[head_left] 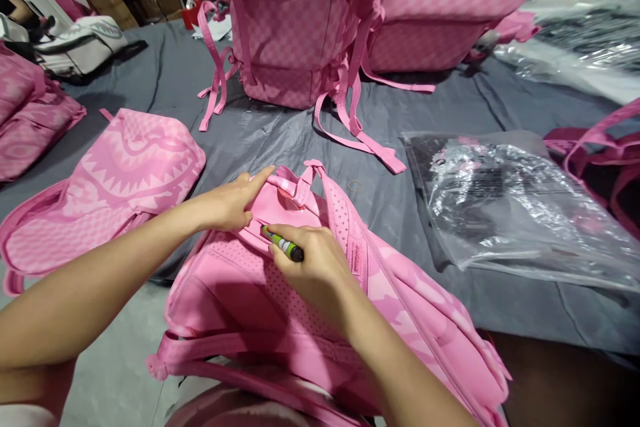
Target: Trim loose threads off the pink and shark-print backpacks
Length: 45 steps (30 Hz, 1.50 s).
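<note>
And here's the right hand, fingers closed around a slim green marker with a black end, right over the smooth pink backpack lying near centre at the near edge of the grey-covered desk! The left hand rests on its far left part, index finger stretched out, thumb spread apart. A shark-tooth-print pink bag lies left, a clear plastic bag right.
</note>
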Tool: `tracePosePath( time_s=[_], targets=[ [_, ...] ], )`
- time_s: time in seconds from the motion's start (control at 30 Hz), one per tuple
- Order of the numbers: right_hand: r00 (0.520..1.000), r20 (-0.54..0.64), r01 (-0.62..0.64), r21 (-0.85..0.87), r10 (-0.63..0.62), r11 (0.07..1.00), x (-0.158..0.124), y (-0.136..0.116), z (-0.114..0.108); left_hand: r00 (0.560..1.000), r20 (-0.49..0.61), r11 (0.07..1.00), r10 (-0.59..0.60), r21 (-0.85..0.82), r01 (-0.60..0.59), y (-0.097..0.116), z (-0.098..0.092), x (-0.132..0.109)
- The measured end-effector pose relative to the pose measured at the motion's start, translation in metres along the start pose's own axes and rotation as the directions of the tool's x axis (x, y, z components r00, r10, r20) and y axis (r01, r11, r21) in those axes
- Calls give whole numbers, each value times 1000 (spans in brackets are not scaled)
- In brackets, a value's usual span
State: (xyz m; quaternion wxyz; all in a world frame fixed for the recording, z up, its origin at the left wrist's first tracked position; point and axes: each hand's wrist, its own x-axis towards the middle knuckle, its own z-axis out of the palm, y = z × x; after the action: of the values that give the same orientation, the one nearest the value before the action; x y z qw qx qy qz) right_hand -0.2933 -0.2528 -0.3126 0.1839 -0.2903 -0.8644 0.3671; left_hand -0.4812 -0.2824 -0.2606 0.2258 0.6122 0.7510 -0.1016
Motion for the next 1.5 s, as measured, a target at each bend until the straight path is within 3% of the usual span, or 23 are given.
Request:
tracePosePath(
  time_s=[0.1,0.3,0.5,0.7,0.93,1.2,1.4,1.5],
  targets=[
    [999,17,43,61,-44,997,0,3,1,1000,-3,1000,8,-6,-8,0,-1,0],
    [995,95,-2,-41,6,999,-1,-1,-11,1000,-2,1000,-3,-3,3,0,-1,-1],
    [993,117,-30,45,25,999,3,1,-3,1000,-10,1000,9,2,-9,-2,1,3],
    [988,152,-51,257,12,965,7,-1,-2,1000,-14,1000,-2,4,2,-3,3,5],
    [993,107,-59,6,58,998,-1,4,-12,999,-32,1000,-8,-16,8,-2,4,6],
    [994,109,0,261,-29,965,5,3,0,1000,-14,1000,-7,6,7,-1,3,5],
    [997,70,-22,41,19,999,-2,-2,-8,1000,1,999,-23,30,23,1,1,3],
    [998,59,-8,113,1,994,1,-1,-3,1000,3,999,-17,37,16,1,1,4]
  ],
)
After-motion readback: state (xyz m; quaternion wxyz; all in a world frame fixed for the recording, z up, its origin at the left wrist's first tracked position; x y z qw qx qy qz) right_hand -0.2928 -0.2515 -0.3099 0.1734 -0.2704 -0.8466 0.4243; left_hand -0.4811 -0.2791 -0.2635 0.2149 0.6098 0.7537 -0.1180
